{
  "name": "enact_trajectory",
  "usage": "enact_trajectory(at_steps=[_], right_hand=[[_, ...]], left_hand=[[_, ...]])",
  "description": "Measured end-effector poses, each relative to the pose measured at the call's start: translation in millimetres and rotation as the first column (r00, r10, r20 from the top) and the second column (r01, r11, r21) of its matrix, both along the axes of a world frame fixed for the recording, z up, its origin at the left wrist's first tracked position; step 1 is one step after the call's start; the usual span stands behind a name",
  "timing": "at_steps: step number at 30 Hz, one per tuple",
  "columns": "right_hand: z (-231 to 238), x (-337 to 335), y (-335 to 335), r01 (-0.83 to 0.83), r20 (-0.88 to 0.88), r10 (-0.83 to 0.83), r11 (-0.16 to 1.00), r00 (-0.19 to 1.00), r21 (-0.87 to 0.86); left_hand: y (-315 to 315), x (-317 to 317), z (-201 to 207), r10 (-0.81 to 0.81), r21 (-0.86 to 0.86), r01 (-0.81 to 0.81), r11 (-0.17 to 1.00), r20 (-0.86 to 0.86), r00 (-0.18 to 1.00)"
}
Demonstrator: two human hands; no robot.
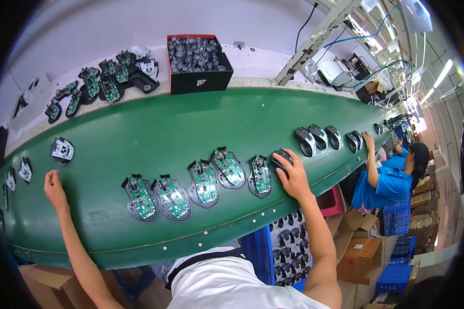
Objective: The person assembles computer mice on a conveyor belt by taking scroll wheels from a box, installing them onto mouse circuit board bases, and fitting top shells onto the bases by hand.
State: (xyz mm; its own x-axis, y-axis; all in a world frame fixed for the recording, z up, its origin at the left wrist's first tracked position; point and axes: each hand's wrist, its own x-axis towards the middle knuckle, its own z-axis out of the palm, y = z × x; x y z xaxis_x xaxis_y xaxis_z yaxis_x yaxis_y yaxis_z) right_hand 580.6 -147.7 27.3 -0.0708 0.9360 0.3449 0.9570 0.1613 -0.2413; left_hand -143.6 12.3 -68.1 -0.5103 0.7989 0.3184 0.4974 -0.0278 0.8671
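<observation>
My right hand (293, 176) is wrapped over a black computer mouse (278, 160) on the green belt (201, 116). Just left of it lies an open mouse base with a green circuit board (260, 176). Further left, several more such bases (205, 183) lie in a loose row. My left hand (54, 189) is over the left part of the belt, its fingers curled together; whatever is inside them, if anything, is hidden. Beyond it, apart from the fingers, sits a grey-and-white mouse part (62, 150).
Assembled mice (317, 138) stand to the right, near a co-worker in a blue shirt (380, 180) reaching onto the belt. On the back ledge are a black-and-red box (201, 82) of small dark parts and a pile of circuit-board bases (108, 77). A slanted metal post (314, 44) rises behind.
</observation>
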Motion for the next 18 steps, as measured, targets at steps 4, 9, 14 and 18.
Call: enact_trajectory(at_steps=[4, 9, 14, 18], right_hand=[[-4, -4, 7, 0.019, -0.020, -0.019, 1.000, 1.000, -0.015], [-13, -21, 38, 0.230, -0.002, -0.231, 0.968, 0.973, 0.104], [-3, 5, 84, 0.128, -0.014, -0.132, 0.978, 0.991, -0.162], [15, 9, 115, 0.027, 0.043, -0.025, 0.999, 0.999, -0.043]], left_hand=[[-2, -6, -2, 0.007, -0.033, -0.007, 0.999, 0.015, 1.000], [-2, 10, 8, 0.005, -0.040, -0.006, 0.999, -0.015, 1.000], [-6, 1, 1, -0.007, -0.042, 0.006, 0.999, -0.010, 1.000], [-8, 9, 6, -0.019, -0.057, 0.017, 0.998, -0.027, 0.999]])
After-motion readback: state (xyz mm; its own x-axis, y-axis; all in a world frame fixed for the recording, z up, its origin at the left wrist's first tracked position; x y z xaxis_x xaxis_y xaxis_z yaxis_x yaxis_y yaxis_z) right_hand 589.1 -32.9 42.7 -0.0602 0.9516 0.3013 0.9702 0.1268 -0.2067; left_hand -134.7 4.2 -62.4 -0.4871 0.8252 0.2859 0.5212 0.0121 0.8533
